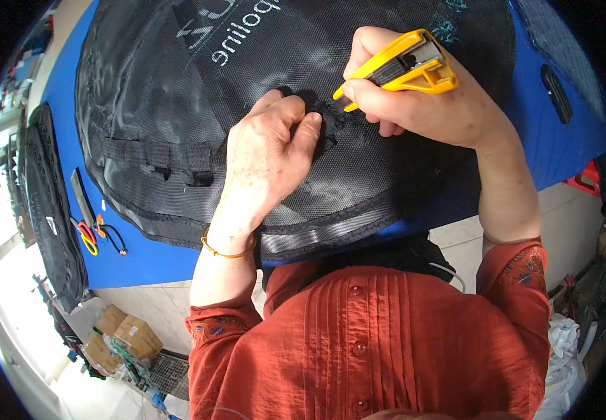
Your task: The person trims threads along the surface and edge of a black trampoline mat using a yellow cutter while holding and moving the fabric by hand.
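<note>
A large black mesh piece (pixel 380 178) with printed lettering and a bound edge lies on a blue table. My left hand (pixel 268 150) presses on it, fingers curled and thumb bent, pinching a bit of the black fabric. A yellow tool (pixel 404 63), which looks like a stapler-shaped cutter or snips, is in my right hand (pixel 422 105). Its narrow tip points down-left at the fabric, just right of my left thumb. Dark strap or thread pieces lie between the two hands. Whether the tip touches the fabric is hard to tell.
Scissors with red and yellow handles (pixel 87 234) lie on the blue table (pixel 117 269) at the left, beside a long black bundle (pixel 54 210). A black oval object (pixel 556 94) is at the right. Cardboard boxes (pixel 138 338) stand on the floor, lower left.
</note>
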`<state>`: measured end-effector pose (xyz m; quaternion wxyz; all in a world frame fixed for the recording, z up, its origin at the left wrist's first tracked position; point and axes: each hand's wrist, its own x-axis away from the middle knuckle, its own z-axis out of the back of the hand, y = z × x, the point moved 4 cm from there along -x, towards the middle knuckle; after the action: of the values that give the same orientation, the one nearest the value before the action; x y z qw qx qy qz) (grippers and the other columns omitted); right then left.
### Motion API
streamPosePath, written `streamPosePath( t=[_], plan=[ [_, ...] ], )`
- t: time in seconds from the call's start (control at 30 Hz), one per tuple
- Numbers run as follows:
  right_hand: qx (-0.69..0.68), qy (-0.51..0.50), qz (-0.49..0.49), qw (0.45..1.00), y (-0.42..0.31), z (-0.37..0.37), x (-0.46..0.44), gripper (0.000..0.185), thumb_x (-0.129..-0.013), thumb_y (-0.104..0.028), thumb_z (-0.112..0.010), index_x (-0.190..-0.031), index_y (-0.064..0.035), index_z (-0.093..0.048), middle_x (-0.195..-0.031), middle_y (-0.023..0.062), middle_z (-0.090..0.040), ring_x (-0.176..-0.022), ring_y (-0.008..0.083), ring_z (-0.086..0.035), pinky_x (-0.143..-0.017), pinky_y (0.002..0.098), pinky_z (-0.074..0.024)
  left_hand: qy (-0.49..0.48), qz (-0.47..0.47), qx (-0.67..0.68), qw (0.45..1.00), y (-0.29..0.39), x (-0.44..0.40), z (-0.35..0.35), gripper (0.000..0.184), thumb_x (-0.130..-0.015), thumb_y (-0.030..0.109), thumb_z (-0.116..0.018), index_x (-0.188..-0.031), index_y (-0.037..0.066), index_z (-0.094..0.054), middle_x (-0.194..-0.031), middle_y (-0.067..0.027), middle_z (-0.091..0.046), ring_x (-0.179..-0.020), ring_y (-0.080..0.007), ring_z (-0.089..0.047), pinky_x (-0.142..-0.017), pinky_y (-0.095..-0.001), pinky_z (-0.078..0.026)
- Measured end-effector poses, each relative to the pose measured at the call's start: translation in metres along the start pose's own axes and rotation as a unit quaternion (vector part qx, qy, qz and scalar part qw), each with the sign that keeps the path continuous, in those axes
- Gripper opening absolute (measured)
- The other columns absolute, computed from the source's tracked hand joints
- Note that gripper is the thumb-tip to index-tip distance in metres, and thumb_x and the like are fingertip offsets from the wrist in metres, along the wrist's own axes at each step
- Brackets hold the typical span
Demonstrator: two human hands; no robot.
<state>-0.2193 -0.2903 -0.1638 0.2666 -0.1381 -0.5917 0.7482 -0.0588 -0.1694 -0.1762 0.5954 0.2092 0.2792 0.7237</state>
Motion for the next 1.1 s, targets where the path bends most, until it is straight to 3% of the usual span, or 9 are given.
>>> streamPosePath(
  t=[0.2, 0.4, 0.47, 0.6, 0.77, 0.9, 1.0, 1.07, 1.1],
  plan=[
    [0.029, -0.011, 0.004, 1.0, -0.006, 0.0, 0.003, 0.013, -0.096, -0.022, -0.065, -0.098, -0.0115, -0.057, -0.077, 0.0005, -0.065, -0.06, 0.0067, -0.065, -0.054, 0.0222, -0.0528, -0.002, 0.007, 0.003, 1.0, -0.002, 0.0, -0.001, 0.022, -0.091, 0.017, -0.07, -0.079, 0.002, -0.06, -0.079, -0.0125, -0.059, -0.07, -0.0349, -0.064, -0.064, -0.0434, -0.051],
    [0.024, -0.018, -0.018, 0.999, -0.005, 0.001, 0.005, 0.015, -0.095, -0.023, -0.067, -0.097, -0.0124, -0.057, -0.074, -0.0004, -0.063, -0.06, 0.0066, -0.064, -0.055, 0.022, -0.0531, -0.002, 0.003, -0.001, 1.0, -0.001, 0.0, -0.001, 0.022, -0.091, 0.017, -0.07, -0.078, 0.002, -0.059, -0.078, -0.0126, -0.059, -0.07, -0.0349, -0.064, -0.064, -0.0435, -0.051],
    [0.01, -0.011, -0.013, 1.0, -0.003, 0.002, 0.005, 0.024, -0.09, -0.024, -0.075, -0.103, -0.0092, -0.062, -0.077, 0.0002, -0.063, -0.06, 0.0093, -0.064, -0.056, 0.025, -0.0554, -0.002, 0.002, -0.003, 1.0, -0.001, 0.0, 0.0, 0.022, -0.091, 0.017, -0.07, -0.078, 0.002, -0.059, -0.078, -0.0126, -0.059, -0.07, -0.0349, -0.064, -0.064, -0.0435, -0.051],
    [0.01, -0.008, -0.012, 1.0, -0.005, 0.001, 0.005, 0.023, -0.09, -0.024, -0.075, -0.102, -0.0092, -0.062, -0.076, 0.0003, -0.063, -0.059, 0.0091, -0.064, -0.055, 0.0252, -0.0551, -0.001, 0.002, 0.002, 1.0, -0.001, 0.0, -0.001, 0.022, -0.091, 0.017, -0.07, -0.078, 0.002, -0.06, -0.078, -0.0127, -0.059, -0.07, -0.0348, -0.064, -0.064, -0.0435, -0.051],
    [0.041, -0.022, 0.025, 0.999, -0.006, 0.001, 0.005, 0.012, -0.096, -0.021, -0.065, -0.097, -0.0122, -0.058, -0.074, -0.0004, -0.063, -0.06, 0.0064, -0.065, -0.054, 0.0216, -0.0522, 0.011, -0.006, -0.002, 1.0, -0.001, 0.0, -0.001, 0.022, -0.091, 0.016, -0.071, -0.077, 0.002, -0.06, -0.077, -0.0127, -0.058, -0.069, -0.0343, -0.063, -0.063, -0.0435, -0.051],
    [0.017, -0.003, 0.018, 1.0, -0.007, -0.002, 0.002, 0.017, -0.092, -0.019, -0.071, -0.098, -0.008, -0.059, -0.076, 0.0007, -0.062, -0.059, 0.01, -0.066, -0.054, 0.0252, -0.0547, 0.0, -0.001, 0.0, 1.0, 0.003, -0.001, 0.001, 0.022, -0.091, 0.015, -0.071, -0.077, 0.003, -0.06, -0.076, -0.0125, -0.058, -0.068, -0.0338, -0.063, -0.062, -0.0437, -0.051],
    [0.046, -0.004, 0.065, 0.997, -0.008, -0.003, -0.003, 0.013, -0.094, -0.014, -0.067, -0.097, -0.0059, -0.058, -0.085, 0.0015, -0.06, -0.06, 0.0111, -0.067, -0.057, 0.0255, -0.0554, 0.001, 0.002, 0.005, 1.0, 0.004, -0.001, 0.002, 0.021, -0.09, 0.014, -0.07, -0.076, 0.003, -0.06, -0.076, -0.0125, -0.058, -0.067, -0.0338, -0.063, -0.062, -0.0437, -0.051],
    [0.124, 0.032, 0.169, 0.977, -0.007, -0.004, -0.005, 0.014, -0.1, -0.024, -0.063, -0.1, -0.0101, -0.058, -0.075, 0.0016, -0.066, -0.061, 0.0067, -0.065, -0.055, 0.0221, -0.0521, 0.003, -0.001, 0.007, 1.0, 0.005, -0.001, 0.002, 0.021, -0.09, 0.014, -0.07, -0.076, 0.003, -0.059, -0.077, -0.0126, -0.057, -0.067, -0.0339, -0.063, -0.062, -0.0436, -0.051],
    [0.124, 0.032, 0.169, 0.977, -0.008, -0.005, -0.006, 0.014, -0.1, -0.024, -0.063, -0.1, -0.0101, -0.058, -0.075, 0.0016, -0.066, -0.061, 0.0067, -0.065, -0.055, 0.0221, -0.0521, 0.002, -0.001, 0.005, 1.0, 0.004, -0.001, 0.002, 0.021, -0.09, 0.014, -0.07, -0.076, 0.003, -0.059, -0.077, -0.0127, -0.058, -0.067, -0.0339, -0.063, -0.062, -0.0436, -0.051]
  ],
)
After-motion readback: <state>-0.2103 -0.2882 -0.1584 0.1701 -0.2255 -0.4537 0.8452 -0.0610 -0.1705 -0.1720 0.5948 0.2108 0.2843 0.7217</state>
